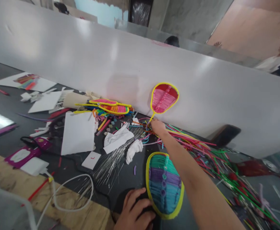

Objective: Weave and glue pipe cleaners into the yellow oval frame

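I read no writing or labels anywhere. Biggest thing first: a long glossy white partition (202,92) runs behind both hands, with bare concrete wall and a brown board beyond it. Below it, the dark grey tabletop (8,95), edged by a raw plywood strip just left of my left hand (134,210). That hand rests low, fingers curled loosely onto the table, holding nothing I can make out, its fingertips at the yellow rim of a flat oval quilled piece (164,187) in teal, purple and blue paper strips. My right hand (157,126), arm stretched over that oval, pinches the stem of a pink and red leaf shape (164,98) outlined in yellow, propped against the partition. A tangle of coloured strips (211,156) spreads right of that hand; torn white paper (77,132) lies to its left.
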A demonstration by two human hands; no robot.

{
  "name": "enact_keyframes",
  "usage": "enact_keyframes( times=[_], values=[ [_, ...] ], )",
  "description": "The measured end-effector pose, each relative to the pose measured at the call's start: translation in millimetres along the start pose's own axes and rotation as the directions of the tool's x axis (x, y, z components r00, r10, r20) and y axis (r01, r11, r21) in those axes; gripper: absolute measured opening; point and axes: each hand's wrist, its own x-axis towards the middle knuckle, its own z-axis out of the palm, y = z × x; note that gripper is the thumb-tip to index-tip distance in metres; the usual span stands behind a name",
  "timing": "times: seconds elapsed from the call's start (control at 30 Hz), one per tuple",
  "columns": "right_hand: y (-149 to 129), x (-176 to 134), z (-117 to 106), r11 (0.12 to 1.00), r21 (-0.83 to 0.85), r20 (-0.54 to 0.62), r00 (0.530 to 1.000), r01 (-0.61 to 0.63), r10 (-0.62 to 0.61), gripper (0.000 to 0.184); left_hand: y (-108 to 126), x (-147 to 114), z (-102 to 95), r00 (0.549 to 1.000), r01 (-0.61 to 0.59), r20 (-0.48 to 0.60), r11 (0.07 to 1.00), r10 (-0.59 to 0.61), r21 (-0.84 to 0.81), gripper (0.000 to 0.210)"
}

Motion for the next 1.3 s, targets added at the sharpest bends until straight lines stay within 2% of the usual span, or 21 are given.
enact_keyframes(
  times=[0.1, 0.23, 0.3, 0.47, 0.57, 0.73, 0.87, 1.0, 1.17, 1.23, 1.3],
  values=[
    [6.5, -3.4, -0.7, 0.998, 0.042, -0.098, 0.994, -0.044, 0.048, 0.033, 0.2, 0.0, 0.2, 1.0, 0.004, 0.014, 1.0, -0.003, -0.016, 0.015],
    [26.7, -6.3, -3.8, 0.99, 0.118, -0.144, 0.985, -0.073, 0.09, 0.027, 2.0, 0.3, -0.8, 0.999, 0.03, 0.044, 0.998, -0.028, -0.053, 0.017],
    [38.4, -9.5, -5.4, 0.986, 0.158, -0.154, 0.985, -0.055, 0.08, 0.025, 3.5, 0.9, -2.3, 0.998, 0.04, 0.059, 0.997, -0.036, -0.072, 0.02],
    [56.6, -25.8, -6.6, 0.974, 0.227, -0.178, 0.984, 0.024, 0.017, 0.033, 8.5, 4.0, -8.6, 0.991, 0.084, 0.112, 0.991, -0.072, -0.103, 0.023],
    [53.5, -32.5, -7.4, 0.971, 0.232, -0.192, 0.981, 0.061, -0.016, 0.028, 11.4, 5.3, -10.6, 0.99, 0.086, 0.12, 0.99, -0.072, -0.111, 0.024],
    [27.8, -24.4, -7.5, 0.971, 0.207, -0.166, 0.982, 0.122, -0.088, 0.023, 11.6, 4.3, -9.4, 0.987, 0.103, 0.139, 0.988, -0.086, -0.119, 0.023],
    [9.3, -16.6, -1.5, 0.977, 0.194, -0.092, 0.993, 0.091, -0.074, 0.031, 9.2, 0.8, -7.2, 0.983, 0.106, 0.161, 0.987, -0.086, -0.121, 0.024],
    [9.5, -16.1, 1.5, 0.968, 0.248, -0.057, 0.998, 0.031, -0.018, 0.031, 8.5, -0.3, -6.1, 0.983, 0.115, 0.16, 0.986, -0.095, -0.12, 0.024],
    [31.0, -20.3, -7.5, 0.897, 0.441, -0.078, 0.996, 0.004, 0.034, 0.022, 11.2, 3.4, -8.7, 0.981, 0.131, 0.16, 0.981, -0.107, -0.145, 0.024],
    [39.9, -25.0, -13.8, 0.83, 0.556, -0.127, 0.991, 0.04, 0.038, 0.014, 12.5, 5.0, -9.8, 0.984, 0.125, 0.147, 0.98, -0.102, -0.156, 0.023],
    [47.1, -33.1, -21.7, 0.728, 0.679, -0.2, 0.978, 0.1, 0.052, 0.015, 13.9, 5.8, -10.4, 0.987, 0.115, 0.129, 0.98, -0.095, -0.163, 0.023]
  ],
)
